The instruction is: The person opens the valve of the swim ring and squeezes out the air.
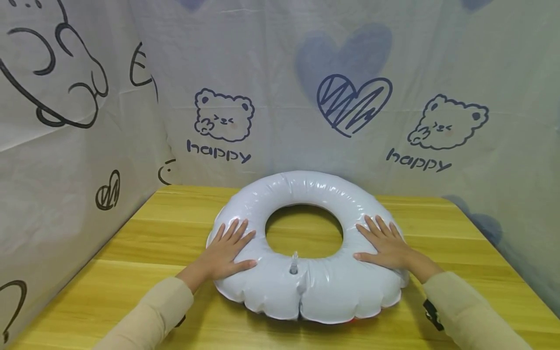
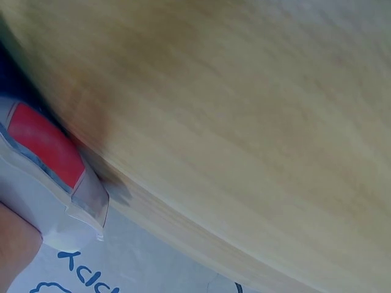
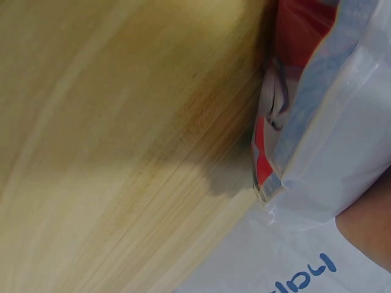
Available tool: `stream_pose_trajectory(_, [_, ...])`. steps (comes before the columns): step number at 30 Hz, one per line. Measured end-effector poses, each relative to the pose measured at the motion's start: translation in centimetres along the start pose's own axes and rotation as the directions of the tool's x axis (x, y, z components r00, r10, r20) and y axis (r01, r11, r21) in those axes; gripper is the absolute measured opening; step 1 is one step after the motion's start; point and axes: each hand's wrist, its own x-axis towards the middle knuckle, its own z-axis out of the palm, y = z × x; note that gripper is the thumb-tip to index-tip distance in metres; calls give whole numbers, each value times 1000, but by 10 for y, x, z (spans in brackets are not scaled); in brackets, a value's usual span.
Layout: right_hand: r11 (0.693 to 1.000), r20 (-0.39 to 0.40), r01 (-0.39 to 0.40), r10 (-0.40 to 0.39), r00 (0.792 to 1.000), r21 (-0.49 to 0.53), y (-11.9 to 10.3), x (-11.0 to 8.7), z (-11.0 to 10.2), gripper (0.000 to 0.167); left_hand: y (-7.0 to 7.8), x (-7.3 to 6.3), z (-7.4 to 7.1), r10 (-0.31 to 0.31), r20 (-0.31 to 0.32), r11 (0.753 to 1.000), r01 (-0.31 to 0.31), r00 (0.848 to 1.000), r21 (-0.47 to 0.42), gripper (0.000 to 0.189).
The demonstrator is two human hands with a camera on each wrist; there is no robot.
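Observation:
An inflated white swim ring (image 1: 306,187) lies on the wooden table, its clear valve (image 1: 294,265) sticking up on the near side of the hole. On the ring's left side rests my left hand (image 1: 225,250), fingers straight and spread. My right hand (image 1: 387,248) lies flat on the right side in the same way, thumb toward the hole. Both wrist views show the ring's underside with red patches, a red panel (image 2: 46,143) at the left wrist and a red area (image 3: 302,33) at the right wrist. Most of that printed underside is hidden.
The yellow wood-grain table (image 1: 175,228) extends around the ring on both sides. Behind it hangs a pale cloth (image 1: 280,131) printed with hearts, bears and the word "happy". Another cloth wall (image 1: 65,170) closes off the left side.

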Motion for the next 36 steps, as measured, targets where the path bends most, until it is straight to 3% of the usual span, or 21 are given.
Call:
stream_pose_trajectory(8, [999, 36, -28, 29, 999, -32, -5, 0, -2, 85, 0, -2, 2, -6, 8, 1000, 6, 1000, 7, 77])
stream_pose_trajectory(19, [1000, -8, -4, 4, 1000, -7, -5, -2, 0, 85, -1, -2, 5, -11, 6, 1000, 11, 1000, 14, 76])
stream_pose_trajectory(36, [999, 17, -22, 22, 1000, -31, -5, 0, -4, 85, -1, 0, 3, -10, 1, 1000, 10, 1000, 20, 76])
